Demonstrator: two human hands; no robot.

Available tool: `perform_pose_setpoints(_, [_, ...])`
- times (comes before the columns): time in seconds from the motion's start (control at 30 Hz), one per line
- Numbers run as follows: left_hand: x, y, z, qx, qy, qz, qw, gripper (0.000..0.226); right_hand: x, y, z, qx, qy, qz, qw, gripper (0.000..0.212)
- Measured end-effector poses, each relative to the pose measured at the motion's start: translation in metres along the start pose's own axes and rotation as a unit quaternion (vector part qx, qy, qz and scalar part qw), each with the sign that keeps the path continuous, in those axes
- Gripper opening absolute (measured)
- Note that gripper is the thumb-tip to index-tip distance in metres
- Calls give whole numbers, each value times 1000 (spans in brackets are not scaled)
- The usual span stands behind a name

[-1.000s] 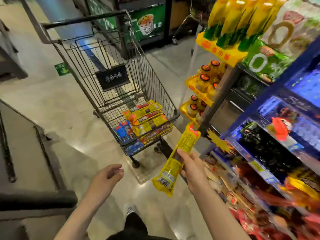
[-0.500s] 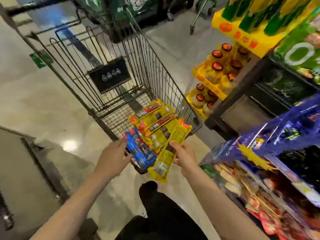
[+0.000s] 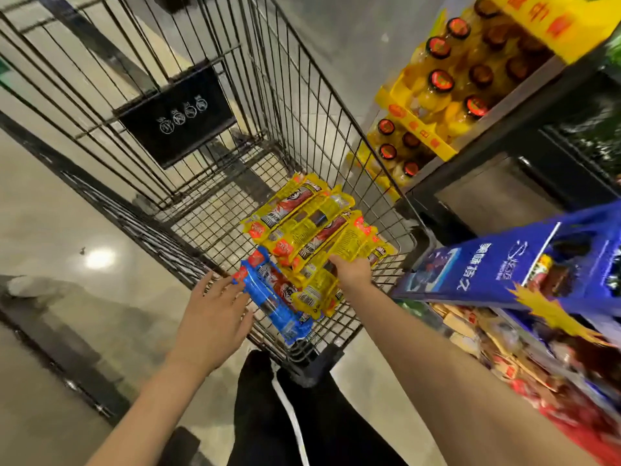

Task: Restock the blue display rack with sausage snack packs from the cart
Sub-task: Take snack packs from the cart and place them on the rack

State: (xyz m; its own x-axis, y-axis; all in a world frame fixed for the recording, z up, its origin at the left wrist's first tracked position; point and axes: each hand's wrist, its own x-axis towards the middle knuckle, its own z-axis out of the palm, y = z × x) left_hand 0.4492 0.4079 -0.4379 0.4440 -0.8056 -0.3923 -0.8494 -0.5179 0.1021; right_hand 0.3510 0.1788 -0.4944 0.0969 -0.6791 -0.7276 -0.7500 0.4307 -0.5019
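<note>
The wire cart stands right in front of me with a pile of yellow sausage packs on its floor. Blue sausage packs lie at the near corner. My right hand is inside the cart and grips a yellow pack that lies on the pile. My left hand reaches over the cart's near rim with fingers straight and spread. Its fingertips touch the end of the blue packs. The blue display rack juts in from the right, beside the cart.
A yellow stand of orange-capped bottles stands behind the cart on the right. Lower shelves with mixed snack packets sit below the blue rack. My dark trouser legs are just below the cart. Shiny floor spreads to the left.
I have stepped up to the cart and bent over it. My right hand brought the yellow pack down onto the pile. My left hand reached forward to the blue packs.
</note>
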Motion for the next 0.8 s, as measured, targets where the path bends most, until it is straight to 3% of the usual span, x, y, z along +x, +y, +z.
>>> perform_pose_setpoints(0.3, [4,-1,13,-12,48,31,998,42,44,-2,18,-56,59,38,996,42])
perform_pose_setpoints(0.43, [6,-3,16,-13,58,35,998,41,50,-9,20,-66,90,37,993,71])
perform_pose_setpoints(0.63, [5,-3,18,-7,83,44,996,41,43,-15,19,-89,97,25,991,64])
perform_pose_setpoints(0.8, [2,-1,7,13,25,19,999,42,-10,-20,-4,-134,47,-70,987,52])
